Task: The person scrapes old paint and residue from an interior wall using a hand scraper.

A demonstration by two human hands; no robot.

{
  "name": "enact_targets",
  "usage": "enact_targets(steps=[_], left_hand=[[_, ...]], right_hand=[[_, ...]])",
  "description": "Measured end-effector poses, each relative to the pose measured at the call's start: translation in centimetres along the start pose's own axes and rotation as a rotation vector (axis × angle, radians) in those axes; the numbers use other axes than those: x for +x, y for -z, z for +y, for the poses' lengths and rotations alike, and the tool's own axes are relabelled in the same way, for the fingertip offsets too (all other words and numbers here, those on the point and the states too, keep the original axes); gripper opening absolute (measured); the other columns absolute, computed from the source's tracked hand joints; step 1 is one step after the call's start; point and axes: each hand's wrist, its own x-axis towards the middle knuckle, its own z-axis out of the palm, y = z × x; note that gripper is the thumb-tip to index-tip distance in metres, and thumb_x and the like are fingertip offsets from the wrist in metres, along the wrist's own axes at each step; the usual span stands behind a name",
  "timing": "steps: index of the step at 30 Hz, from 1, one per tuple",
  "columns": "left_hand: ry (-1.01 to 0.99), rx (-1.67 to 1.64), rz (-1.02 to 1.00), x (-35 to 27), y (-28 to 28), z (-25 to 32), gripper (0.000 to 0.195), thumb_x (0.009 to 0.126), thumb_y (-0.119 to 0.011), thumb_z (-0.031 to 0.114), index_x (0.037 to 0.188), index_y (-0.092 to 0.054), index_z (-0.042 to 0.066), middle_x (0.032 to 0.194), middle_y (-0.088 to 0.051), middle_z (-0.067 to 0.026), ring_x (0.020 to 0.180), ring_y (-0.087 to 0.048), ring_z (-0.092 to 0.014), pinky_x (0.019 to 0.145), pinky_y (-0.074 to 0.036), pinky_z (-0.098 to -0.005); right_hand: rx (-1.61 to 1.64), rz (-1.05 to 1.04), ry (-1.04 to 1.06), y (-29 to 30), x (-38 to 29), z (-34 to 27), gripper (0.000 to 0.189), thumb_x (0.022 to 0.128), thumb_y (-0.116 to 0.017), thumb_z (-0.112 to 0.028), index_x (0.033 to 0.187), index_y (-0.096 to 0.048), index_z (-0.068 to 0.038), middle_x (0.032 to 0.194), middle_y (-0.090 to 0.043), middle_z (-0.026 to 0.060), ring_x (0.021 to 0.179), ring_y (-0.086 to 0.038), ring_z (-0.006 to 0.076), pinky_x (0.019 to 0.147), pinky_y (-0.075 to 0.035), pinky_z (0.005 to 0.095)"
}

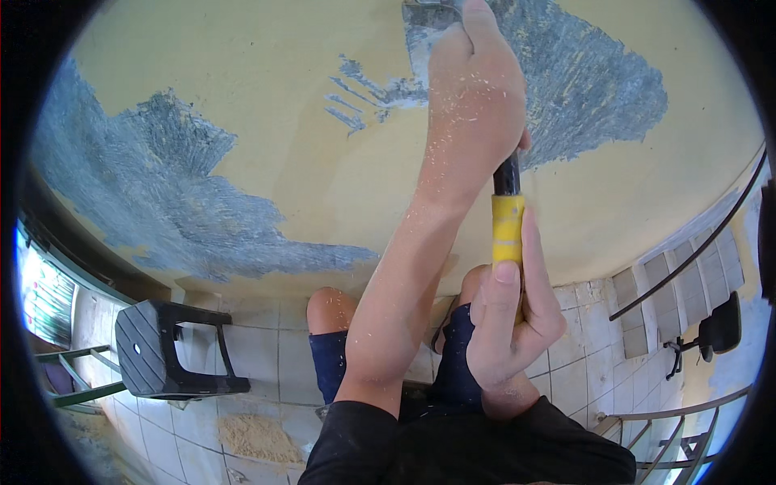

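Observation:
A yellow-painted wall rises before me, with rough grey patches where the paint is off. My left hand is raised high against it, closed around the black upper shaft of a long-handled scraper. Part of what looks like its wide metal blade shows at the top edge, over a grey patch; the rest is hidden or cut off. Lower down, my right hand holds the yellow grip, thumb on the near side and one finger stretched along it. Pale paint flakes speckle my left hand and forearm.
On the left, a black plastic stool stands on white floor tiles beside a green metal frame. A heap of tan scrapings lies nearby. To the right are tiled steps, a dark rod or cable and a black chair.

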Motion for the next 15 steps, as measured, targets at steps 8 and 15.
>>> enact_targets(steps=[8, 15], left_hand=[[0.372, -0.356, -0.047, -0.8, 0.3, -0.4, 0.039, 0.109, -0.036, 0.040, 0.094, -0.045, 0.006, 0.057, -0.041, -0.0015, 0.038, -0.040, -0.015, 0.038, -0.035, -0.0320], [0.226, -0.295, -0.040, 1.5, 0.1, 2.2, 0.041, 0.109, -0.037, 0.043, 0.090, -0.046, 0.008, 0.056, -0.042, -0.0011, 0.037, -0.037, -0.013, 0.036, -0.031, -0.0304]], right_hand=[[-0.079, -0.065, 0.196, 0.7, -0.6, 1.2, 0.049, 0.108, -0.049, -0.009, 0.152, -0.049, 0.013, 0.069, -0.055, -0.0019, 0.060, -0.045, 0.0023, 0.054, -0.035, 0.0214], [-0.073, -0.032, 0.128, 0.0, 2.0, -1.8, 0.046, 0.106, -0.053, -0.008, 0.147, -0.055, 0.012, 0.076, -0.060, 0.0000, 0.063, -0.047, 0.0048, 0.057, -0.040, 0.0232]])
